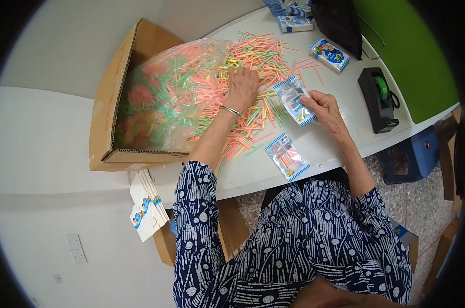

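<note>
My left hand (pixel 242 91) reaches into a heap of thin pink, yellow and green sticks (pixel 265 54) spread over the white table. Its fingers are bent down among the sticks, and the heap hides what they grip, if anything. Between the thumb and fingers of my right hand (pixel 325 110) is a small clear packet (pixel 294 100) with blue-and-white edges, held tilted above the table. A second such packet (pixel 287 157), with pink sticks showing inside, lies near the table's front edge.
On the left, an open cardboard box (pixel 109 113) lies tipped, its clear plastic bag (pixel 165 87) spilling sticks. A black tape dispenser (pixel 376 100) stands at the right. Blue-and-white boxes (pixel 330 55) and a black bag (pixel 337 25) are at the back. White cards (pixel 149 205) hang by the left edge.
</note>
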Action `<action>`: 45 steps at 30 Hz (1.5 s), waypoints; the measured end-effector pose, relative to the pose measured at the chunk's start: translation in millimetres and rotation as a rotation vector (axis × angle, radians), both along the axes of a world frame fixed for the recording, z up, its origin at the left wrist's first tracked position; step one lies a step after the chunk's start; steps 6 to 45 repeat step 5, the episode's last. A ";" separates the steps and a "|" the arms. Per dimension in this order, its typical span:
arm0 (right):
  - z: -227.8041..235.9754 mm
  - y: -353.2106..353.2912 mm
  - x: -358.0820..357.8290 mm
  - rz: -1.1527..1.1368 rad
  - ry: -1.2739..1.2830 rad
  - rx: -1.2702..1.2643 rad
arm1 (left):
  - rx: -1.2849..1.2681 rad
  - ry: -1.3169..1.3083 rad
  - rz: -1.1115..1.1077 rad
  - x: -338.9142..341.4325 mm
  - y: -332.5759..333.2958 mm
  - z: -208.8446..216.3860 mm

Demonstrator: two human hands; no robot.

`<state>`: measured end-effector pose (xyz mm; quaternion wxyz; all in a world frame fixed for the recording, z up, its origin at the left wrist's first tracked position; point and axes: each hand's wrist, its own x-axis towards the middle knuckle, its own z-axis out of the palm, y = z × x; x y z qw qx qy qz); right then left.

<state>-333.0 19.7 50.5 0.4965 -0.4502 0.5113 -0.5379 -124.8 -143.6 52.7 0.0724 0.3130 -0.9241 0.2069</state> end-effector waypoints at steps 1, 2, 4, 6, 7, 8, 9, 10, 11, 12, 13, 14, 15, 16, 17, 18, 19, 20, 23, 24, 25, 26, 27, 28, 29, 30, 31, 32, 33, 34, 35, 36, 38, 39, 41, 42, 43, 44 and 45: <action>-0.6 0.0 -0.3 -0.002 0.000 0.001 | 0.000 -0.040 -0.014 -0.9 1.2 1.8; 1.7 0.1 0.8 -0.004 -0.008 0.006 | 0.000 -0.040 -0.014 -0.7 2.1 3.9; 4.0 0.0 1.3 -0.004 -0.019 0.013 | 0.020 -0.048 -0.044 -1.4 2.8 7.7; 4.0 0.1 1.5 -0.001 -0.022 0.013 | 0.078 -0.122 -0.012 -3.7 2.6 11.3; 4.0 0.1 1.5 -0.001 -0.022 0.013 | 0.078 -0.122 -0.012 -3.7 2.6 11.3; 4.0 0.1 1.5 -0.001 -0.022 0.013 | 0.078 -0.122 -0.012 -3.7 2.6 11.3; 4.0 0.1 1.5 -0.001 -0.022 0.013 | 0.078 -0.122 -0.012 -3.7 2.6 11.3; 4.0 0.1 1.5 -0.001 -0.022 0.013 | 0.078 -0.122 -0.012 -3.7 2.6 11.3; 4.0 0.1 1.5 -0.001 -0.022 0.013 | 0.078 -0.122 -0.012 -3.7 2.6 11.3; 4.0 0.1 1.5 -0.001 -0.022 0.013 | 0.078 -0.122 -0.012 -3.7 2.6 11.3; 4.0 0.1 1.5 -0.001 -0.022 0.013 | 0.078 -0.122 -0.012 -3.7 2.6 11.3; 4.0 0.1 1.5 -0.001 -0.022 0.013 | 0.078 -0.122 -0.012 -3.7 2.6 11.3; 4.0 0.1 1.5 -0.001 -0.022 0.013 | 0.078 -0.122 -0.012 -3.7 2.6 11.3; 4.0 0.1 1.5 -0.001 -0.022 0.013 | 0.078 -0.122 -0.012 -3.7 2.6 11.3; 4.0 0.1 1.5 -0.001 -0.022 0.013 | 0.078 -0.122 -0.012 -3.7 2.6 11.3; 4.0 0.1 1.5 -0.001 -0.022 0.013 | 0.078 -0.122 -0.012 -3.7 2.6 11.3; 4.0 0.1 1.5 -0.001 -0.022 0.013 | 0.078 -0.122 -0.012 -3.7 2.6 11.3; 4.0 0.1 1.5 -0.001 -0.022 0.013 | 0.078 -0.122 -0.012 -3.7 2.6 11.3; 4.0 0.1 1.5 -0.001 -0.022 0.013 | 0.078 -0.122 -0.012 -3.7 2.6 11.3; 4.0 0.1 1.5 -0.001 -0.022 0.013 | 0.078 -0.122 -0.012 -3.7 2.6 11.3; 4.0 0.1 1.5 -0.001 -0.022 0.013 | 0.078 -0.122 -0.012 -3.7 2.6 11.3; 4.0 0.1 1.5 -0.001 -0.022 0.013 | 0.078 -0.122 -0.012 -3.7 2.6 11.3; 4.0 0.1 1.5 -0.001 -0.022 0.013 | 0.078 -0.122 -0.012 -3.7 2.6 11.3; 4.0 0.1 1.5 -0.001 -0.022 0.013 | 0.078 -0.122 -0.012 -3.7 2.6 11.3; 4.0 0.1 1.5 -0.001 -0.022 0.013 | 0.078 -0.122 -0.012 -3.7 2.6 11.3; 4.0 0.1 1.5 -0.001 -0.022 0.013 | 0.078 -0.122 -0.012 -3.7 2.6 11.3; 4.0 0.1 1.5 -0.001 -0.022 0.013 | 0.078 -0.122 -0.012 -3.7 2.6 11.3; 4.0 0.1 1.5 -0.001 -0.022 0.013 | 0.078 -0.122 -0.012 -3.7 2.6 11.3; 4.0 0.1 1.5 -0.001 -0.022 0.013 | 0.078 -0.122 -0.012 -3.7 2.6 11.3; 4.0 0.1 1.5 -0.001 -0.022 0.013 | 0.078 -0.122 -0.012 -3.7 2.6 11.3; 4.0 0.1 1.5 -0.001 -0.022 0.013 | 0.078 -0.122 -0.012 -3.7 2.6 11.3; 4.0 0.1 1.5 -0.001 -0.022 0.013 | 0.078 -0.122 -0.012 -3.7 2.6 11.3; 4.0 0.1 1.5 -0.001 -0.022 0.013 | 0.078 -0.122 -0.012 -3.7 2.6 11.3; 4.0 0.1 1.5 -0.001 -0.022 0.013 | 0.078 -0.122 -0.012 -3.7 2.6 11.3; 4.0 0.1 1.5 -0.001 -0.022 0.013 | 0.078 -0.122 -0.012 -3.7 2.6 11.3; 4.0 0.1 1.5 -0.001 -0.022 0.013 | 0.078 -0.122 -0.012 -3.7 2.6 11.3; 4.0 0.1 1.5 -0.001 -0.022 0.013 | 0.078 -0.122 -0.012 -3.7 2.6 11.3; 4.0 0.1 1.5 -0.001 -0.022 0.013 | 0.078 -0.122 -0.012 -3.7 2.6 11.3; 4.0 0.1 1.5 -0.001 -0.022 0.013 | 0.078 -0.122 -0.012 -3.7 2.6 11.3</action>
